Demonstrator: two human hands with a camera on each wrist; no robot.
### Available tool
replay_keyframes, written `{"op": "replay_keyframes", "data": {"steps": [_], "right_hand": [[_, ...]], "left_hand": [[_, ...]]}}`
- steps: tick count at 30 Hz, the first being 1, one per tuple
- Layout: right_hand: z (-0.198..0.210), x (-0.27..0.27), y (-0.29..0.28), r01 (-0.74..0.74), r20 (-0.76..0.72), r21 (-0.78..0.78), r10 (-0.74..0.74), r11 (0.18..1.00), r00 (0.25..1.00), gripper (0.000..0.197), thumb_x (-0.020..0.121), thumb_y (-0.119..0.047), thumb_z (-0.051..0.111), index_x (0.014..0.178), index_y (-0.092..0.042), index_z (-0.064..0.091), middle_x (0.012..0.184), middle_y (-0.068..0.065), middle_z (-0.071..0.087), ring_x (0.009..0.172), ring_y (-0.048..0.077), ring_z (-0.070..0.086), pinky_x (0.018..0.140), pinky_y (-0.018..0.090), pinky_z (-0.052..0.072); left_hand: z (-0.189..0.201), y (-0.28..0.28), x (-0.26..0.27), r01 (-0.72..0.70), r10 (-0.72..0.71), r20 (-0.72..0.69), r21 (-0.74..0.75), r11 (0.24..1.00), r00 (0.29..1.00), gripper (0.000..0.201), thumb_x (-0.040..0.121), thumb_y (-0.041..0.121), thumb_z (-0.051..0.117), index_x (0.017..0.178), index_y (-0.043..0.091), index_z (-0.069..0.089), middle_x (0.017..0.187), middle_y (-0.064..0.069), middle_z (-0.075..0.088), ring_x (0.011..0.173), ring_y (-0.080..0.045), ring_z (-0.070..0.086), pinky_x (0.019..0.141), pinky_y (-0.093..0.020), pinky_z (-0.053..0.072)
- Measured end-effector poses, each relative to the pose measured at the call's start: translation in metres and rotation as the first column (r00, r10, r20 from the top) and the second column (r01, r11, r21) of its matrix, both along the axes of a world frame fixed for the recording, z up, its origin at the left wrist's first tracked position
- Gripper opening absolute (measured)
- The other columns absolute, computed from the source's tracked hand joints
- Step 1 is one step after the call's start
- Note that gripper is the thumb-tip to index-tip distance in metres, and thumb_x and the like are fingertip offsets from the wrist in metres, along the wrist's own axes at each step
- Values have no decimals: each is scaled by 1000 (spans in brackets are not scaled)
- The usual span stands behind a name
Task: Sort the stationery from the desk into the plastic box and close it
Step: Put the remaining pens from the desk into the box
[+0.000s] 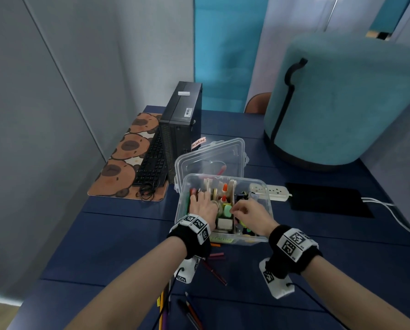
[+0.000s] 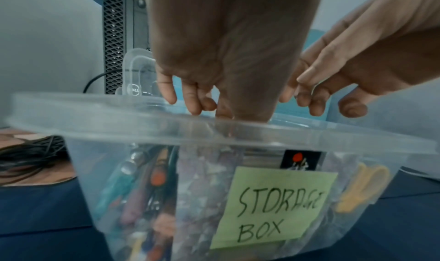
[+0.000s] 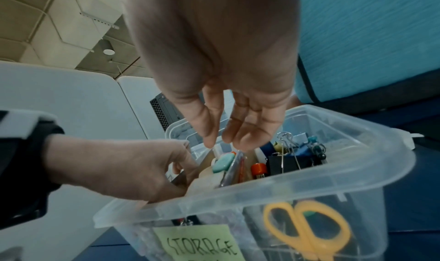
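The clear plastic box (image 1: 268,204) stands open mid-desk, with its lid (image 1: 213,156) propped behind it. A green note (image 2: 273,206) on its front reads STORAGE BOX. Inside are pens, glue bottles (image 1: 224,188), yellow scissors (image 3: 307,227) and a black binder clip (image 3: 288,163). My left hand (image 1: 202,203) reaches into the left compartment, fingers loosely bent over the pens, nothing visibly held. My right hand (image 3: 221,139) hovers over the middle compartment above a teal piece (image 3: 223,161), fingers relaxed and empty. Loose on the desk before the box lie a maroon pen (image 1: 214,273), a pink crayon (image 1: 217,254) and several pencils (image 1: 192,310).
A black computer tower (image 1: 182,129) and a leaning keyboard (image 1: 151,160) stand on a capybara mat (image 1: 118,167) to the back left. A power strip (image 1: 275,191), black pad (image 1: 328,198) and white cable (image 1: 394,215) lie right. A teal padded seat (image 1: 342,103) rises behind.
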State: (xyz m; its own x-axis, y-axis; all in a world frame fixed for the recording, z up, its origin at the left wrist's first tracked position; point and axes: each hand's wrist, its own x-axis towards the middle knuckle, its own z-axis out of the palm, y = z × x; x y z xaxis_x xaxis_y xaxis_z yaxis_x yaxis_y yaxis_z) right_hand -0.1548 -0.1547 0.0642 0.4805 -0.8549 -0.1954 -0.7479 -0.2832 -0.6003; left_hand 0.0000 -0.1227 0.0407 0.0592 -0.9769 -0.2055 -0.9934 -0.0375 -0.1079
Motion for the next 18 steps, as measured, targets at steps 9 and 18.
{"op": "replay_keyframes", "data": {"steps": [9,18], "right_hand": [[10,33,-4,5,298,121,-41,993,954,33,98,-23,50,129,-13,55,119,-2,60,107,8,56,90,21,44],[21,61,28,-188,354,293,77,937,932,11,91,-5,61,99,0,67,67,9,64,55,14,61,57,24,55]], "left_hand": [[28,20,29,2,-66,-368,-172,985,927,23,86,33,56,96,13,55,108,-8,46,101,-27,48,88,-41,44],[36,66,78,-38,-32,-670,-90,995,742,13,89,30,64,95,19,62,82,7,63,78,-12,59,68,-22,44]]}}
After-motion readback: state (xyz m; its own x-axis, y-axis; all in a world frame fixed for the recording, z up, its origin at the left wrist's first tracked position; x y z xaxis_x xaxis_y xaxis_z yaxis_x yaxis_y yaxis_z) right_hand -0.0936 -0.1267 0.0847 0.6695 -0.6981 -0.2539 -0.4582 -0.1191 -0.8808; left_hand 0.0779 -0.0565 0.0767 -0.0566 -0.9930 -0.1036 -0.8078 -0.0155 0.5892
